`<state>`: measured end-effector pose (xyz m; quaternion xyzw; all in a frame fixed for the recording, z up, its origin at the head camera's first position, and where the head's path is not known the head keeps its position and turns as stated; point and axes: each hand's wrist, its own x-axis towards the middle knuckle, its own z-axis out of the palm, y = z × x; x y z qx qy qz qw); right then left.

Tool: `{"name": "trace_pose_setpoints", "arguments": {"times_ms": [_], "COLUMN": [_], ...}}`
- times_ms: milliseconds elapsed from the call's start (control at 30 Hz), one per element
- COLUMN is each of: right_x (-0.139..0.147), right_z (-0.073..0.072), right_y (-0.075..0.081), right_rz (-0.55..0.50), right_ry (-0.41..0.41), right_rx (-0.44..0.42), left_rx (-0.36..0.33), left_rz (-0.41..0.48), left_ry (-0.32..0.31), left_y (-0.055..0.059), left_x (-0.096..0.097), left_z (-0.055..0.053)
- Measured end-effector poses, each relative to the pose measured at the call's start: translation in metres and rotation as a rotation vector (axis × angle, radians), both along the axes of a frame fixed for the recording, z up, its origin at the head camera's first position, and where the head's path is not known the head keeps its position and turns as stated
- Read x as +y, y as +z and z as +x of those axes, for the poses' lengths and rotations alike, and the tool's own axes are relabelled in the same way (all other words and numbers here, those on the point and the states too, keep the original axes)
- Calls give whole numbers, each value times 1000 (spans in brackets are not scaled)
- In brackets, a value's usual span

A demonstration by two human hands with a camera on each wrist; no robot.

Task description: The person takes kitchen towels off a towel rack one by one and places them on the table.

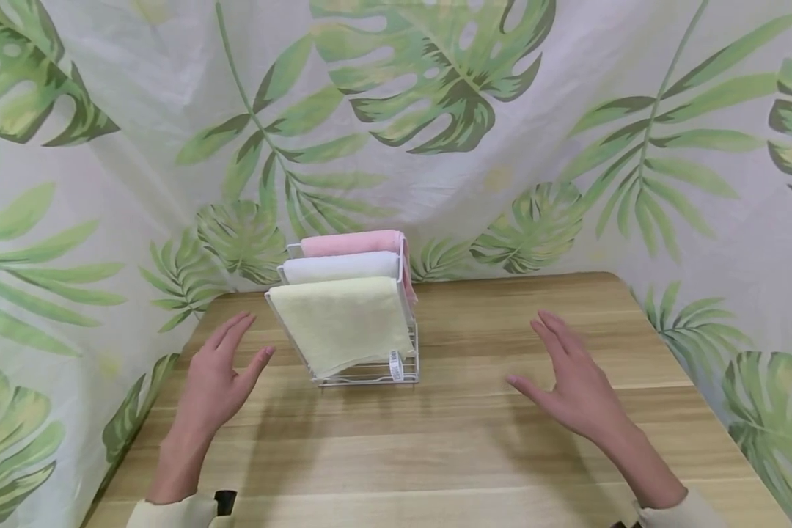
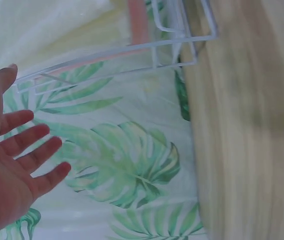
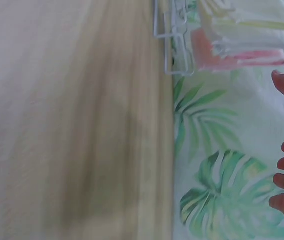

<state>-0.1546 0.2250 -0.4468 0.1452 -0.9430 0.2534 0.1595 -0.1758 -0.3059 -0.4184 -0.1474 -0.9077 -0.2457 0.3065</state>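
Observation:
A white wire rack (image 1: 405, 367) stands on the wooden table, left of the middle. Three towels hang over its bars: a pale yellow towel (image 1: 343, 323) in front, a white towel (image 1: 339, 268) behind it, and a pink towel (image 1: 353, 243) at the back. A printed label (image 1: 396, 365) hangs from the yellow towel's lower edge. My left hand (image 1: 216, 374) hovers left of the rack, fingers spread and holding nothing. Farther off on the right side, my right hand (image 1: 574, 385) is raised over the table, thumb apart from the fingers, likewise holding nothing.
The wooden table (image 1: 462, 455) has its back edge against a hanging leaf-print cloth (image 1: 435, 183), which also runs along both sides. Pale sleeves (image 1: 171, 511) show at the bottom of the head view, with a black band (image 1: 225, 502) by the left one.

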Motion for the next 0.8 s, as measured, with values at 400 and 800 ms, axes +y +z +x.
{"name": "trace_pose_setpoints", "arguments": {"times_ms": [400, 800], "right_x": [-54, -92], "right_z": [-14, -23], "right_y": [27, 60], "right_rz": [-88, -163], "right_ry": [160, 280], "right_rx": [93, 52], "left_rx": [-7, -171], "left_rz": [344, 771], "left_ry": [-130, -306], "left_y": [29, 35], "left_x": [13, 26], "left_z": [-20, -37]}}
